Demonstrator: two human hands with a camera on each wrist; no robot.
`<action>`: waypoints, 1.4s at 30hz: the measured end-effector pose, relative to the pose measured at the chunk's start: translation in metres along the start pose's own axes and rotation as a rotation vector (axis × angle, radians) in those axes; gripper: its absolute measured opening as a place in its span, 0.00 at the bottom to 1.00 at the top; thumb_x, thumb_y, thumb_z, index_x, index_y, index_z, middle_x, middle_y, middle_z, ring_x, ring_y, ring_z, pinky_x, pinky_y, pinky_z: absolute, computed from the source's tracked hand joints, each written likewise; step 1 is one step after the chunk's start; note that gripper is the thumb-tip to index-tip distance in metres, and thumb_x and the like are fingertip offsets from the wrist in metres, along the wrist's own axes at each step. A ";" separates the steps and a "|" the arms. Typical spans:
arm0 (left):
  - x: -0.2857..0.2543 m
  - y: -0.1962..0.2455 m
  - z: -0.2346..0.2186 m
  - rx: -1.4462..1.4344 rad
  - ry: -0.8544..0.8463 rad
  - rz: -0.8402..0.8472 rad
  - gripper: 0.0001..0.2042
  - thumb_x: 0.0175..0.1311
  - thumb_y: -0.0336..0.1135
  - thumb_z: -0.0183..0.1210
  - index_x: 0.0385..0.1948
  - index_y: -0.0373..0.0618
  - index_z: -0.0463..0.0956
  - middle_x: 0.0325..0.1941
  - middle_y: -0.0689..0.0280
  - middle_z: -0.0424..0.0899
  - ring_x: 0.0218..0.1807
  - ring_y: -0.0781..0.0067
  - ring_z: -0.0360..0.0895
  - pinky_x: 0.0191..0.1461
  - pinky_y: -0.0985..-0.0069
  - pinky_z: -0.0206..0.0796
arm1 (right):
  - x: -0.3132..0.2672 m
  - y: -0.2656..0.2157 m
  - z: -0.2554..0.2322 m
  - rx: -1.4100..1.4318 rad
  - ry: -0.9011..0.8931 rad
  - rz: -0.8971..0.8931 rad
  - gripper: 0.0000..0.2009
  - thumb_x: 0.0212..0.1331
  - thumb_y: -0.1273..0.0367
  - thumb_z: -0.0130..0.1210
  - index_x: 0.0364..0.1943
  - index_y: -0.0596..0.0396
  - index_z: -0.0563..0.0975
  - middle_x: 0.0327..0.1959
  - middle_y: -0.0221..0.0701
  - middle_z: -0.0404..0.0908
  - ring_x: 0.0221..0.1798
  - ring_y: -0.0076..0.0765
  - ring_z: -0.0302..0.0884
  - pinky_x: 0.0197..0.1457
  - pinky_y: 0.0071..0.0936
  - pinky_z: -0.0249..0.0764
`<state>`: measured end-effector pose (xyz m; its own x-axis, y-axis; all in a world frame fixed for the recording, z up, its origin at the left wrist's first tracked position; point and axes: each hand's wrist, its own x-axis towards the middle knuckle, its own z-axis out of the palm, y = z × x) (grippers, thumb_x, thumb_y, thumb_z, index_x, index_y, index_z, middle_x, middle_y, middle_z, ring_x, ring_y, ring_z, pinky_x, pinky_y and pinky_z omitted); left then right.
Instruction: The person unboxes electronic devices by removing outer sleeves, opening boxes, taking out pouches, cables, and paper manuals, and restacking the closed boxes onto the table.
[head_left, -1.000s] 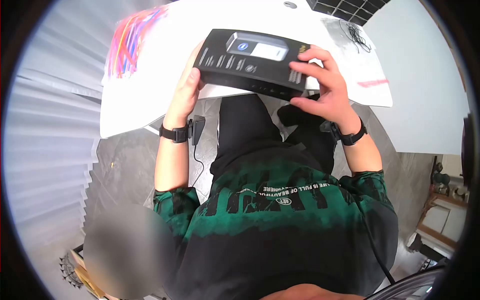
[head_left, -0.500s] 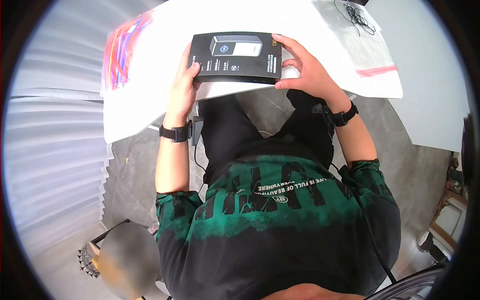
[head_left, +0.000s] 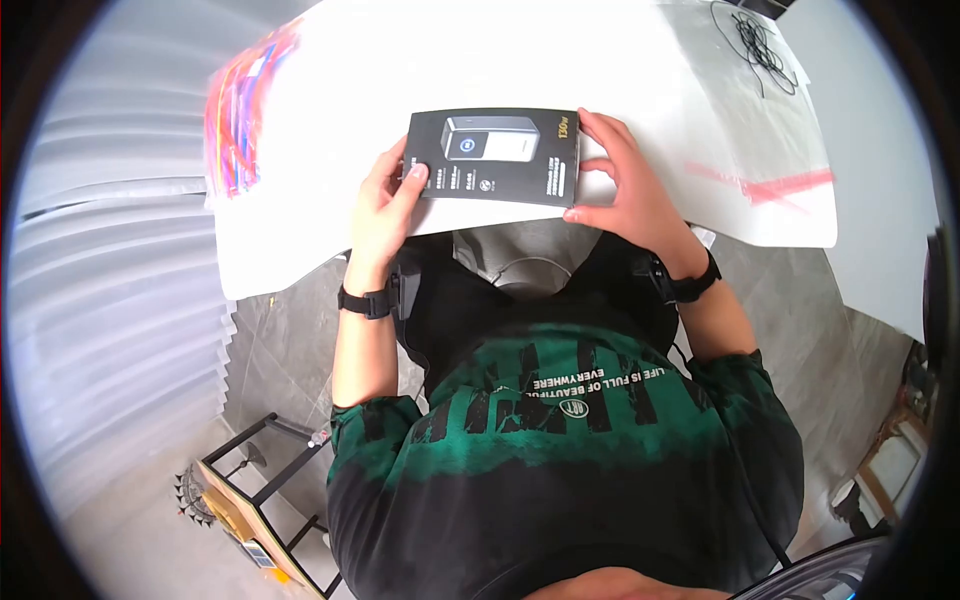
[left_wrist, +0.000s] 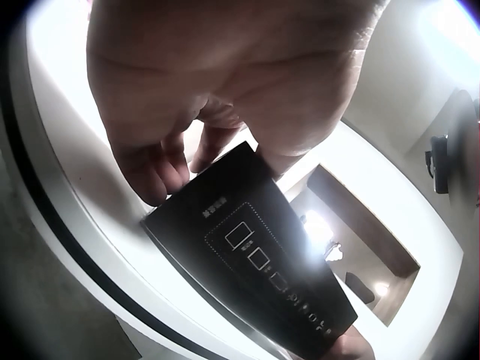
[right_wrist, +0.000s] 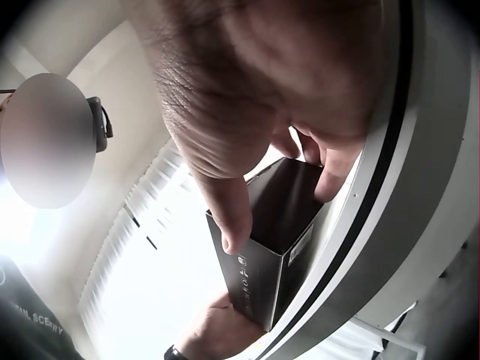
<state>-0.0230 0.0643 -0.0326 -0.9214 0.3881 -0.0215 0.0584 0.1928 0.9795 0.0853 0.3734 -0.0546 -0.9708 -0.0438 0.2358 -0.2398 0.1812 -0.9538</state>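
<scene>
A black retail box [head_left: 505, 185], printed with a power bank and "130W", lies face up close over the near edge of the white table [head_left: 480, 60]. My left hand [head_left: 383, 215] grips its left end, thumb on the top face. At the right end, my right hand [head_left: 635, 195] holds the box with the thumb at the near corner and the fingers at the far one. In the left wrist view, the printed long side of the box [left_wrist: 259, 251] faces the camera. The right wrist view shows the box end [right_wrist: 285, 206] between thumb and fingers.
A bundle of coloured strips [head_left: 240, 115] in clear plastic lies at the table's far left. On the right are a clear plastic bag [head_left: 715, 110] with a red band and a tangled black cord [head_left: 762, 55]. A white pleated curtain [head_left: 110, 260] hangs at the left.
The box has gone from tilted and raised to flatter and lower near the table. Its printed face stays upward, and both hands keep hold of its ends. The head view has shifted.
</scene>
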 end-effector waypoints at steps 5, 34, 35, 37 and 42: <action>-0.004 -0.002 0.005 -0.045 0.103 -0.037 0.17 0.70 0.30 0.65 0.56 0.31 0.78 0.46 0.63 0.87 0.47 0.80 0.81 0.54 0.79 0.72 | 0.000 -0.009 -0.001 -0.033 -0.011 0.067 0.56 0.40 0.80 0.73 0.80 0.55 0.55 0.77 0.41 0.57 0.80 0.45 0.58 0.68 0.39 0.75; 0.161 0.008 -0.119 -0.038 -0.103 -0.130 0.05 0.75 0.35 0.61 0.37 0.49 0.76 0.35 0.74 0.82 0.39 0.84 0.77 0.50 0.78 0.71 | -0.037 -0.026 -0.001 -0.371 0.244 0.009 0.44 0.41 0.73 0.74 0.71 0.51 0.70 0.71 0.44 0.62 0.69 0.49 0.69 0.65 0.39 0.76; 0.166 0.010 -0.120 -0.080 -0.042 -0.123 0.05 0.75 0.35 0.61 0.37 0.49 0.76 0.36 0.74 0.82 0.39 0.83 0.77 0.50 0.78 0.72 | -0.037 -0.025 -0.003 -0.379 0.238 0.001 0.44 0.41 0.73 0.74 0.71 0.51 0.70 0.71 0.44 0.62 0.69 0.49 0.69 0.65 0.39 0.76; 0.178 0.001 -0.126 -0.120 -0.068 -0.121 0.06 0.75 0.35 0.61 0.38 0.48 0.76 0.37 0.73 0.82 0.40 0.82 0.78 0.51 0.76 0.72 | -0.036 -0.024 -0.005 -0.441 0.311 0.014 0.44 0.40 0.72 0.76 0.70 0.50 0.71 0.70 0.45 0.62 0.66 0.48 0.69 0.61 0.38 0.76; 0.205 -0.021 -0.127 0.260 0.071 -0.005 0.09 0.71 0.37 0.65 0.40 0.41 0.79 0.40 0.66 0.85 0.44 0.76 0.80 0.50 0.76 0.72 | -0.033 -0.017 0.015 -0.583 0.345 0.030 0.43 0.41 0.66 0.80 0.68 0.46 0.74 0.65 0.45 0.64 0.61 0.49 0.69 0.58 0.38 0.75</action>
<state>-0.2615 0.0255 -0.0318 -0.9460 0.3242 -0.0030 0.1421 0.4228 0.8950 0.1210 0.3569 -0.0491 -0.8977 0.2683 0.3495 -0.0792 0.6820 -0.7271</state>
